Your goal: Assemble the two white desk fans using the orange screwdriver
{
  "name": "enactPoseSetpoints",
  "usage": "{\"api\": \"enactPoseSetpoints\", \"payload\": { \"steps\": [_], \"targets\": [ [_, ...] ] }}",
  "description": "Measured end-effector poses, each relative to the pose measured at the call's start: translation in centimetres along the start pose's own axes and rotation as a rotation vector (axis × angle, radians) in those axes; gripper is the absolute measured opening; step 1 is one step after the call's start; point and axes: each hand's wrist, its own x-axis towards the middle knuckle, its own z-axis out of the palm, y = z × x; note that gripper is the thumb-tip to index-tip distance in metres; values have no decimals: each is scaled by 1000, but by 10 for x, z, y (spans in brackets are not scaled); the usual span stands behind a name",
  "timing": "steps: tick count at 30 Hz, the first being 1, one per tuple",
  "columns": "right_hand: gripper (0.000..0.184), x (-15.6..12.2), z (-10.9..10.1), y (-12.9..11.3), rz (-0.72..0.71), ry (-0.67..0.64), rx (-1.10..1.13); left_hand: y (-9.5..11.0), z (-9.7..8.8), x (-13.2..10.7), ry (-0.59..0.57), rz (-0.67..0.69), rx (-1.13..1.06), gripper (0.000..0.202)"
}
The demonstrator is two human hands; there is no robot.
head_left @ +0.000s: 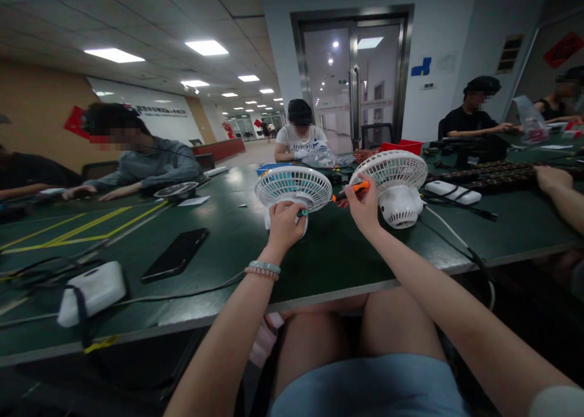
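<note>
A white desk fan (293,186) stands on the green table in front of me, its slatted guard facing away. My left hand (286,224) is closed on the back of this fan, below the guard. A small teal piece (302,213) shows at its thumb; its kind I cannot make out. My right hand (364,205) grips a screwdriver (356,189) with an orange and black handle. The thin shaft points left towards the teal piece, and its tip is too small to see clearly. Just right of that hand is a second white fan (401,205) with a round vented base.
A black phone (176,256) and a white power adapter (93,292) with cables lie on the left. Another white block (452,192) with a black cord lies right. Red bins (401,146) stand behind. Several people sit around the table (219,247); one person's arm (561,189) reaches in at right.
</note>
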Motion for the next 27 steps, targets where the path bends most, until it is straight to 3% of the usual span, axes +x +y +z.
{"api": "enactPoseSetpoints", "payload": {
  "steps": [11, 19, 27],
  "targets": [
    [58, -5, 2, 1, 83, -26, 132, 2, 0, -1, 8, 12, -3, 23],
    [61, -5, 5, 4, 46, 30, 288, -2, 4, -2, 16, 14, -3, 24],
    [56, -7, 5, 2, 47, 32, 307, -1, 3, -2, 34, 32, 1, 22]
  ]
}}
